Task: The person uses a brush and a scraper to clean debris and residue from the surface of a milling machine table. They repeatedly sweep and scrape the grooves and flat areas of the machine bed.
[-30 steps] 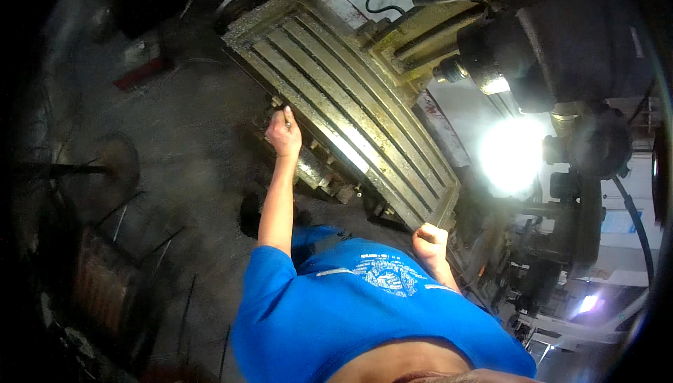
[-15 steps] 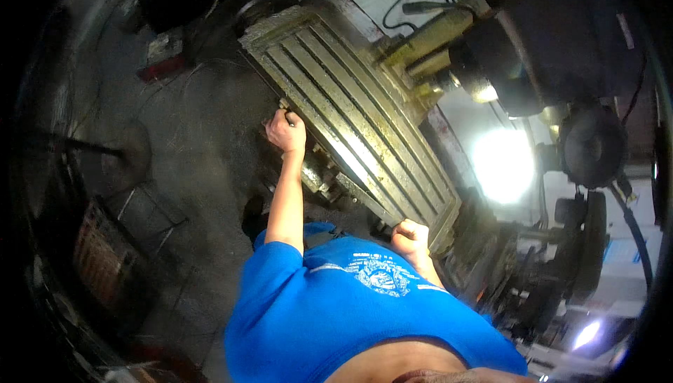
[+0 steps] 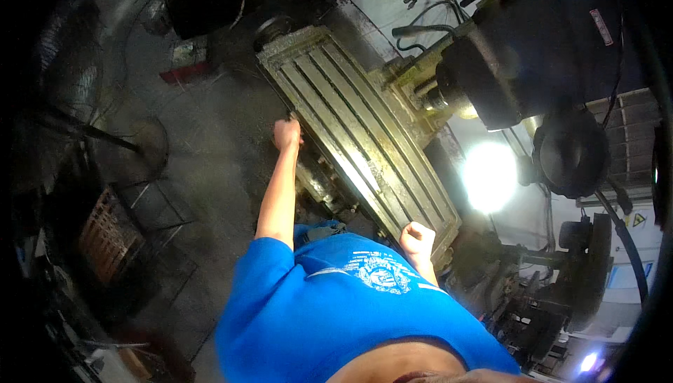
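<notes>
A long metal machine table [image 3: 364, 113] with several lengthwise slots runs slantwise in front of me, from far left to near right. My left hand [image 3: 287, 134] is closed at its left side edge, toward the far end; a small dark bit shows by the fingers, but what they grip is hidden. Closed as well, my right hand [image 3: 418, 240] is at the table's near end, with the thumb side up. Whatever it may hold is not visible. Below the edge, between my hands, are metal machine parts [image 3: 321, 183].
The dark machine head [image 3: 484, 67] overhangs on the right, beside a bright lamp [image 3: 489, 177]. A round dark handwheel [image 3: 272, 29] is by the table's far end. On the left floor stand a slatted wooden piece [image 3: 109, 236] and a round-based stand [image 3: 144, 148].
My left hand has turned slightly and stays at the edge. The right fist is now more upright at the near end. The whole view has shifted a little, with the table lower.
</notes>
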The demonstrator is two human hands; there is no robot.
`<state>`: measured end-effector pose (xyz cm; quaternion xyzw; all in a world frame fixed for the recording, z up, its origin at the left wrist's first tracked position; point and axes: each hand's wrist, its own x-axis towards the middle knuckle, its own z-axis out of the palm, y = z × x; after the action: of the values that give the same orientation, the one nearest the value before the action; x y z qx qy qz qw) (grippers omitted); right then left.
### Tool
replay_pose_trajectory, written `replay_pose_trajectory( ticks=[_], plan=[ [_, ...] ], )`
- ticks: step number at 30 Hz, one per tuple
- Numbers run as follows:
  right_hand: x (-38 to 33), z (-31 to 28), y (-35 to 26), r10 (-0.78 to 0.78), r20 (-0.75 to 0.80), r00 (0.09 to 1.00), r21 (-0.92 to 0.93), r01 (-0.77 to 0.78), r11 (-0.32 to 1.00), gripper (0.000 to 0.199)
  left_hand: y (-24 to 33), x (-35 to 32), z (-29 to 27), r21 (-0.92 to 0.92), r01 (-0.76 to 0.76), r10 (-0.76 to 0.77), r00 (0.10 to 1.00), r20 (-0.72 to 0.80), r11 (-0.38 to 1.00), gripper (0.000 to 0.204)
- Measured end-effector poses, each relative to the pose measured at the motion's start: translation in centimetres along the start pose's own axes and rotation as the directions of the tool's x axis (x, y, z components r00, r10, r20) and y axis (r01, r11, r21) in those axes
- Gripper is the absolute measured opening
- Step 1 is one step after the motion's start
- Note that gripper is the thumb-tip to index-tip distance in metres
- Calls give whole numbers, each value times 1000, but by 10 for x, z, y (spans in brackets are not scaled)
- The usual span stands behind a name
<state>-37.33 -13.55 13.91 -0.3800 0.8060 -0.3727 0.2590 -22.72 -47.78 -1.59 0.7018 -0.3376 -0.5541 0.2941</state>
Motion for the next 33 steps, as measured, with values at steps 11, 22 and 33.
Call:
replay_pose_trajectory(
  ticks=[11,22,33],
  plan=[
    [13,13,-11,24,90,996,-54,-19,998,5,-48,-12,-15,-179,-465,475,880,11,867,24],
    [-6,2,6,74,76,994,-49,-71,996,3,-35,14,-19,-560,-103,188,978,95,822,33],
    [-29,8,0,142,21,990,6,-142,990,5,-33,30,-21,-508,-45,155,972,177,860,29]
  ],
)
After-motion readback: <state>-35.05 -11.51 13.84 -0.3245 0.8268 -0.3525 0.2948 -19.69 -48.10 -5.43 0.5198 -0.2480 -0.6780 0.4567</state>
